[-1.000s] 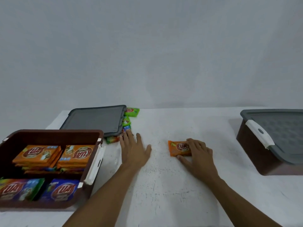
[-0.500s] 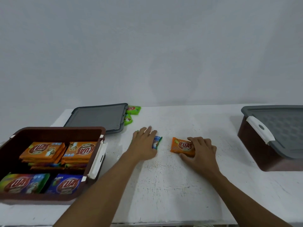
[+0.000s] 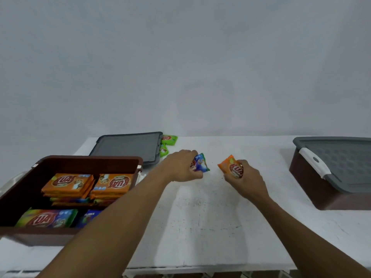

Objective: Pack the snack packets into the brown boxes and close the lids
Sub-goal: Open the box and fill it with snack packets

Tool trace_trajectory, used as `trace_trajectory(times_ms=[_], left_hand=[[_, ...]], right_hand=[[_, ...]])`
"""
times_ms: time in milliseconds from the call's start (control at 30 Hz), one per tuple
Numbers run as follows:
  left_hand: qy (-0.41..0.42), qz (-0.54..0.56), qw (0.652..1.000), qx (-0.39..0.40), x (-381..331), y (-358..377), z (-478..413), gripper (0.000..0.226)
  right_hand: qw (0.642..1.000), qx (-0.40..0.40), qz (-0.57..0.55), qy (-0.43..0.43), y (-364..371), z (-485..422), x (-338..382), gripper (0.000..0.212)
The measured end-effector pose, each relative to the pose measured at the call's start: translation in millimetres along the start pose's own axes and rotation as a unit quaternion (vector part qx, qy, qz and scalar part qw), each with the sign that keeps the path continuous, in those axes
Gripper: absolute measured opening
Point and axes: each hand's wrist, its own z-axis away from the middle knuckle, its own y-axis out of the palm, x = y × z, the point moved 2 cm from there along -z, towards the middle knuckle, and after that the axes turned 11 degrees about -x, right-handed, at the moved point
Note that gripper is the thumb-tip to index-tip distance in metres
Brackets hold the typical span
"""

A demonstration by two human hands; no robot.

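My left hand (image 3: 180, 164) grips a blue and green snack packet (image 3: 201, 163), lifted a little off the white table (image 3: 200, 227). Just to its right, my right hand (image 3: 246, 178) holds an orange snack packet (image 3: 230, 166), also raised and tilted. An open brown box (image 3: 66, 164) at the left holds stacks of orange packets at the back and green and blue packets at the front. Its grey lid (image 3: 128, 146) lies flat behind it. Two green packets (image 3: 168, 139) lie by the lid's right edge.
A second brown box (image 3: 313, 189) stands at the right with its grey lid (image 3: 341, 157) on and a white latch (image 3: 313, 163) at its end. The table's front edge runs along the bottom. A plain grey wall rises behind.
My left hand slid a blue packet out from beside the lid, then picked it up. My right hand closed on the orange packet and lifted it off the table.
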Motion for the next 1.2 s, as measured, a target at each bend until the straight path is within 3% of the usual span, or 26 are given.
trace_trajectory(times_ms=[267, 400, 533, 667, 800, 933, 1033, 1200], left_hand=[[0.031, 0.008, 0.999, -0.008, 60, -102, 47, 0.051], [0.041, 0.040, 0.998, -0.011, 127, -133, 100, 0.030], [0.032, 0.013, 0.998, 0.059, 199, -142, 148, 0.027], [0.017, 0.028, 0.992, 0.123, 237, -138, 188, 0.024], [0.042, -0.004, 0.991, 0.130, 251, -122, 207, 0.029], [0.062, -0.036, 0.990, 0.119, 251, -119, 210, 0.028], [0.053, -0.057, 0.983, 0.167, 251, -113, 210, 0.033], [0.051, -0.041, 0.984, 0.168, 249, -114, 213, 0.030]], right_hand=[[0.994, 0.062, -0.067, -0.068, 7, 22, 118, 0.040], [0.982, 0.070, -0.037, -0.169, 22, 50, 195, 0.033], [0.964, 0.125, -0.013, -0.233, 45, 77, 261, 0.021], [0.934, 0.191, 0.041, -0.301, 78, 108, 306, 0.027], [0.912, 0.236, 0.113, -0.316, 105, 125, 309, 0.022], [0.847, 0.237, 0.286, -0.381, 120, 140, 294, 0.032], [0.850, 0.207, 0.291, -0.387, 121, 142, 295, 0.034], [0.855, 0.209, 0.285, -0.380, 120, 145, 293, 0.030]])
